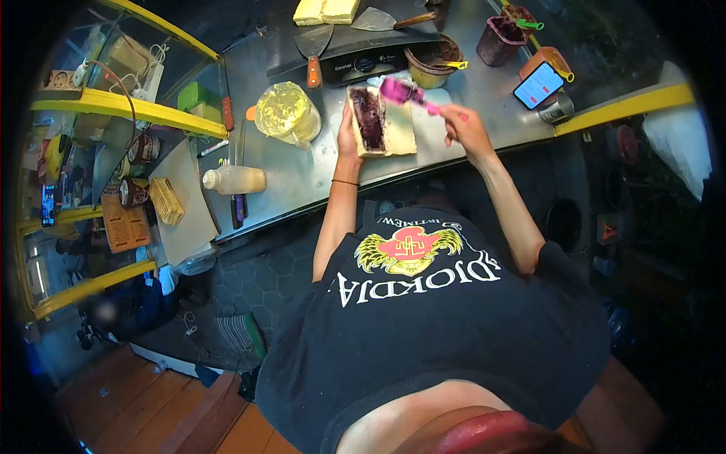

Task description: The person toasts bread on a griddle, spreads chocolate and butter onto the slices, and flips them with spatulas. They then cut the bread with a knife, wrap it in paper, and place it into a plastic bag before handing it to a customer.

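My left hand is closed around the left side of a bread loaf that lies opened out flat. Dark purple-brown spread covers the left half of the bread; the right half looks plain. In my right hand is the handle of a pink spatula, its head smeared with dark spread and held over the top edge of the bread. Left of the bread stands a clear tub of yellow spread. Behind the spatula is a tub of brown spread.
At the back, a black Rinnai griddle carries bread and metal scrapers. To the right are a dark purple tub, a phone and a metal can. A squeeze bottle lies near the counter's front edge.
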Action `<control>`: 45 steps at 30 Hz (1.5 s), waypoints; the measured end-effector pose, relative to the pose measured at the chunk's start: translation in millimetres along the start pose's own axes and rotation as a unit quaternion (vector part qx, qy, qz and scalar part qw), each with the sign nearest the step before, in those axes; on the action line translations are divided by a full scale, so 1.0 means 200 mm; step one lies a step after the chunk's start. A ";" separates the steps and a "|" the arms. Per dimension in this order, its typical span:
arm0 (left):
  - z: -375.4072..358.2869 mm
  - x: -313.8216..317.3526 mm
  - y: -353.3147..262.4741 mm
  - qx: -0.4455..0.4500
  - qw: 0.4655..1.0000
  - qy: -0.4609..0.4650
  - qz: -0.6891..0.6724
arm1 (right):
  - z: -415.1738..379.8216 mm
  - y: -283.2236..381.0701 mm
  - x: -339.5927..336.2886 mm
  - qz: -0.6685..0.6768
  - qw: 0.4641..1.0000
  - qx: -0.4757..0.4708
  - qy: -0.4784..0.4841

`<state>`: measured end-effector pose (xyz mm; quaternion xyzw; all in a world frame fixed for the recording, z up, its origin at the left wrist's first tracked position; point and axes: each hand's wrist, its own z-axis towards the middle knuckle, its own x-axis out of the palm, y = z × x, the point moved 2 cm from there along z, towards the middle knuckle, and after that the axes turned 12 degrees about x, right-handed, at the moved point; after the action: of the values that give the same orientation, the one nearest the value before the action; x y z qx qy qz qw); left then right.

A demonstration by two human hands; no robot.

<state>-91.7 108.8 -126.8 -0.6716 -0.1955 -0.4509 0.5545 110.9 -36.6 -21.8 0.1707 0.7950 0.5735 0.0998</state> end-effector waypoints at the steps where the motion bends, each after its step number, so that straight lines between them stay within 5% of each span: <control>1: 0.01 -0.10 0.02 -0.044 0.997 -0.003 -0.061 | 0.04 -0.13 -0.04 0.051 0.993 0.075 0.074; 3: 0.00 -0.22 0.06 -0.086 0.989 -0.038 -0.115 | 0.03 -0.30 -0.15 0.102 0.971 0.156 0.153; 6: -0.02 -0.24 0.07 -0.077 0.989 -0.047 -0.120 | 0.01 -0.29 -0.41 -0.019 0.971 0.218 0.096; 8: -0.03 -0.17 0.05 -0.040 0.993 -0.013 -0.114 | -0.02 -0.10 -0.64 -0.093 0.986 0.126 0.059; 11: -0.06 -0.09 0.02 -0.056 0.997 -0.026 -0.055 | 0.03 0.32 -0.96 -0.122 0.982 -0.078 -0.123; 13: -0.07 -0.05 0.01 -0.058 0.997 -0.053 0.011 | 0.20 0.51 -1.19 -0.236 0.908 -0.211 -0.275; 15: -0.10 0.06 -0.01 -0.062 0.996 -0.042 0.046 | 0.47 0.50 -1.32 -0.304 0.843 -0.299 -0.328; 17: -0.10 0.08 -0.01 -0.058 0.989 -0.065 0.120 | 0.73 0.47 -1.31 -0.359 0.886 -0.011 -0.295; 19: -0.11 0.21 -0.02 -0.035 0.968 -0.117 0.220 | 0.90 0.46 -1.25 -0.401 0.865 0.037 -0.299; 20: -0.11 0.16 -0.01 -0.035 0.967 -0.116 0.224 | 0.98 0.42 -1.25 -0.329 0.909 0.074 -0.244; 23: -0.07 0.03 0.01 -0.007 0.947 -0.155 0.282 | 0.98 0.34 -1.25 -0.246 0.931 -0.009 -0.269; 25: -0.08 0.08 0.00 -0.021 0.954 -0.147 0.262 | 0.89 0.25 -1.21 0.059 0.974 0.040 -0.214; 29: -0.13 0.15 -0.01 -0.063 0.963 -0.126 0.232 | 0.84 0.13 -1.19 0.212 0.960 0.010 -0.181; 33: -0.15 0.09 -0.02 -0.052 0.973 -0.115 0.195 | 0.77 0.04 -1.19 0.228 0.964 -0.034 -0.129; 38: -0.13 -0.07 -0.03 -0.031 0.989 -0.118 0.088 | 0.41 0.12 -1.10 0.062 0.991 -0.103 -0.051; 45: -0.15 -0.07 -0.02 -0.059 0.994 -0.086 0.011 | 0.11 -0.08 -0.52 -0.087 0.985 -0.074 0.131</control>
<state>-114.6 85.0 -136.2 -0.7416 -0.2080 -0.3958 0.5001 212.7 -61.5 -47.4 0.0167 0.7687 0.6369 0.0566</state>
